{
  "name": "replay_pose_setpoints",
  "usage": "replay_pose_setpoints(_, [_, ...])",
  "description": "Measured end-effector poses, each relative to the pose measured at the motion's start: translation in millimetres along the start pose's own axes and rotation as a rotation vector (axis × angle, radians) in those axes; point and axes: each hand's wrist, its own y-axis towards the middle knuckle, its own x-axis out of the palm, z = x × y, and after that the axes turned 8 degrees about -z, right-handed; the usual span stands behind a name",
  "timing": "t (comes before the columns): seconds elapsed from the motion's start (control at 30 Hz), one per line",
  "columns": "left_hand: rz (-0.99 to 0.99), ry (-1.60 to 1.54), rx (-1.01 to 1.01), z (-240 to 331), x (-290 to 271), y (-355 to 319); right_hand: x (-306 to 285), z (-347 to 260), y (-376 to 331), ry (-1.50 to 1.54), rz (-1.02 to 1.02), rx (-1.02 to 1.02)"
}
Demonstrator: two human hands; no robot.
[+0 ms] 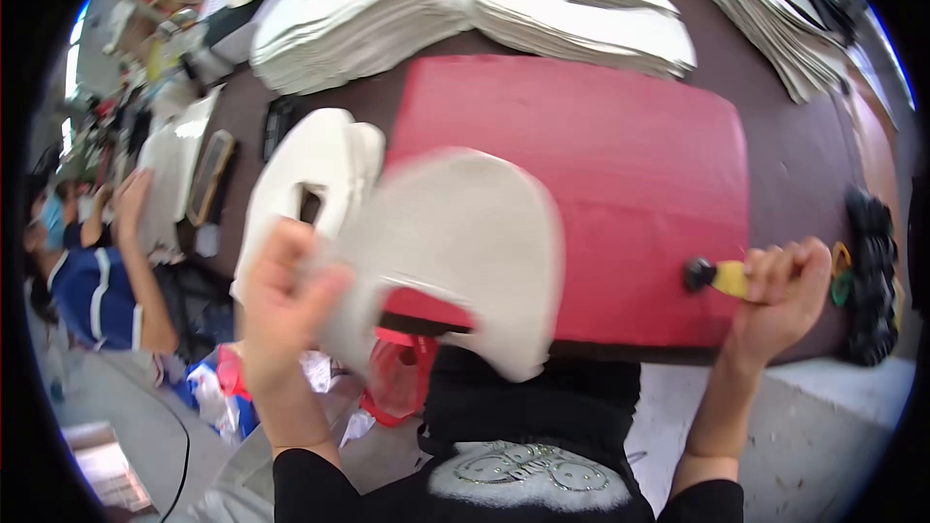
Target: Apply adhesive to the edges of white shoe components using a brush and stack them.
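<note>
My left hand point(281, 295), smeared by motion, is closed on the edge of a white U-shaped flat piece point(475, 223), which looks like a shoe upper. The piece is tilted and blurred above the near left part of a red mat point(639, 155). Beyond that hand lies a small pile of similar white pieces point(334, 150) with a slot in them. Over the mat's near right corner, my right hand point(787, 292) is wrapped round a short tool with a yellow handle point(732, 280) and a dark rounded end; its exact kind is unclear.
Two tall stacks of white pieces point(349, 15) point(581, 15) stand behind the mat on the brown table point(785, 174). More pale sheets point(775, 34) lie at far right. A black lumpy object point(869, 281) sits at the right edge. Another person's hand point(133, 199) is at far left.
</note>
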Motion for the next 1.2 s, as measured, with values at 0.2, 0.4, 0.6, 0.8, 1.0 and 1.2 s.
replay_pose_setpoints(0.2, [0.214, 0.474, -0.201, -2, -155, 41, -7, 11, 10, 0.105, 0.026, 0.063])
replay_pose_setpoints(0.4, [0.191, 1.045, -0.22, -20, -109, 87, -4, 16, 4, 0.037, -0.021, 0.019])
replay_pose_setpoints(0.6, [-0.323, 1.229, -0.454, -55, -53, 45, -13, 17, 4, 0.026, -0.052, -0.015])
replay_pose_setpoints(0.8, [-0.66, 1.159, -0.229, -19, -109, 57, -15, 22, 15, 0.059, -0.055, 0.019])
replay_pose_setpoints(1.0, [-0.414, 1.294, 0.025, 16, -42, 155, -12, 24, 12, 0.114, -0.091, -0.002])
replay_pose_setpoints(1.2, [0.058, 1.169, 0.22, -22, 103, 332, -11, 17, 10, 0.144, -0.093, 0.073])
